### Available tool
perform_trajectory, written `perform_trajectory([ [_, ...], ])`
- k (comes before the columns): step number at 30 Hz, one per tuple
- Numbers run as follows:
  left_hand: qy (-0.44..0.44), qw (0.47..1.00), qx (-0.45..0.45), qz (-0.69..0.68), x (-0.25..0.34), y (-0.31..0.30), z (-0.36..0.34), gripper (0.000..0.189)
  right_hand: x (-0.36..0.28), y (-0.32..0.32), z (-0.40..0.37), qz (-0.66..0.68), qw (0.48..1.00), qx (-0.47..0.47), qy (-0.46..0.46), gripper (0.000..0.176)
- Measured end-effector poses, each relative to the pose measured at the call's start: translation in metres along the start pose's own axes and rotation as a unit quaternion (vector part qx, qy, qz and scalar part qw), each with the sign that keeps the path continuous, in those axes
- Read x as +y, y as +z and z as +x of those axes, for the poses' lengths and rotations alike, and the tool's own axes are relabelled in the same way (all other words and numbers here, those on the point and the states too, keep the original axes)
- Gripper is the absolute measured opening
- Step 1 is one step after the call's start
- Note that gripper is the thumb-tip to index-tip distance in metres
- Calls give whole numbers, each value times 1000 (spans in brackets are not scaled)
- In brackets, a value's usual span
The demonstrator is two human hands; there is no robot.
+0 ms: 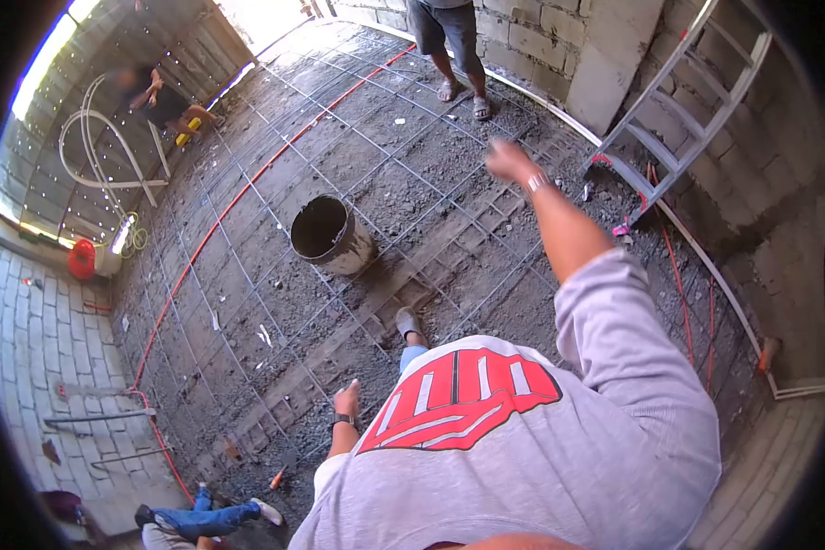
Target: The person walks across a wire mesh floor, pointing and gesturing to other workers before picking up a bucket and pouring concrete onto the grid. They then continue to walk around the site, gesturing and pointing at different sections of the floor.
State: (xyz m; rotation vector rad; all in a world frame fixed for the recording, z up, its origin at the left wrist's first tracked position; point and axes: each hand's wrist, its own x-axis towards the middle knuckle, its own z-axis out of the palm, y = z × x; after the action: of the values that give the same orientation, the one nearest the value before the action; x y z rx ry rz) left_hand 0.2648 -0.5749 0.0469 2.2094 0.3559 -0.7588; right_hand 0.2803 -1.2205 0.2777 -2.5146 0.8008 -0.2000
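My right arm stretches forward over the gridded floor. My right hand [511,162], with a band at the wrist, looks curled closed, and nothing shows in it. Low at my side, my left hand [346,401] has a dark watch on its wrist and a finger or thumb sticking out; it appears open and holds nothing visible. A grimy bucket [350,253] stands upright on the ground between my two hands, touched by neither. Under both hands lies a grid of thin steel bars [390,154] over rough gravel [247,339].
A person in dark shorts [447,38] stands ahead; another person [163,101] sits by the left wall. Jeans-clad legs [206,520] show at bottom left. An aluminium ladder [674,137] leans at right. Red tubing [238,197] crosses the grid. White pipes [87,147] are coiled at left.
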Motion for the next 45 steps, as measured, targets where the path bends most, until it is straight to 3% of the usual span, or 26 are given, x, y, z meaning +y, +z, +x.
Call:
perform_trajectory([
  [1,-8,999,2,-42,21,-2,-12,67,-29,-15,33,-3,996,39,-85,36],
  [2,-17,999,8,-32,50,-7,-32,67,-79,-49,34,38,996,28,-71,45],
  [3,-13,999,11,-28,58,-6,-37,67,-98,-51,65,32,988,77,-128,51],
  [5,-7,997,78,-12,59,-5,-44,51,-160,-97,57,43,994,4,-101,51],
  [6,-12,999,40,-13,38,-7,-24,45,-170,-94,70,43,994,4,-105,51],
  [7,-12,999,41,-17,18,-9,-16,45,-176,-92,92,-83,987,-25,-136,43],
  [9,56,998,6,-17,-5,-13,-12,58,-188,-98,94,-210,962,-50,-170,37],
  [11,89,994,-15,56,-13,-18,-15,69,-202,-112,62,-47,995,12,-83,38],
  [13,29,996,5,80,-36,-22,-24,67,-206,-111,60,-32,995,34,-88,38],
  [15,-20,997,8,79,-49,-26,-29,66,-209,-120,52,-45,994,-15,-99,39],
  [16,-35,996,8,78,-55,-27,-32,66,-205,-113,63,-43,993,-12,-106,50],
  [20,-70,996,11,51,-64,-31,-39,66,-203,-105,73,-64,990,6,-125,44],
  [23,-92,995,30,8,-46,-31,-47,66,-192,-81,113,-254,947,-8,-195,35],
  [25,-92,995,39,-5,-33,-30,-46,65,-208,-100,82,-415,870,-35,-264,29],
  [27,-69,997,34,-5,-35,-31,-33,63,-226,-122,44,-649,671,-62,-354,24],
  [28,-46,998,32,-4,-34,-33,-25,60,-234,-127,36,-695,607,-70,-379,23],
  [30,2,999,29,-16,-37,-31,-20,51,-225,-109,63,-563,752,-57,-338,23],
  [31,26,999,28,-29,-36,-30,-21,45,-223,-103,71,-406,869,-38,-279,24],
  [33,82,996,17,0,-36,-32,-21,37,-214,-101,73,-169,967,-19,-188,29],
  [38,92,995,-1,27,-51,-31,-18,32,-209,-103,69,12,992,-29,-121,43],
  [42,54,998,-5,38,-55,-35,-17,49,-194,-83,59,56,990,-55,-115,56],
  [45,19,999,-20,28,-50,-27,-14,65,-149,-25,25,35,982,-6,-186,56],
])
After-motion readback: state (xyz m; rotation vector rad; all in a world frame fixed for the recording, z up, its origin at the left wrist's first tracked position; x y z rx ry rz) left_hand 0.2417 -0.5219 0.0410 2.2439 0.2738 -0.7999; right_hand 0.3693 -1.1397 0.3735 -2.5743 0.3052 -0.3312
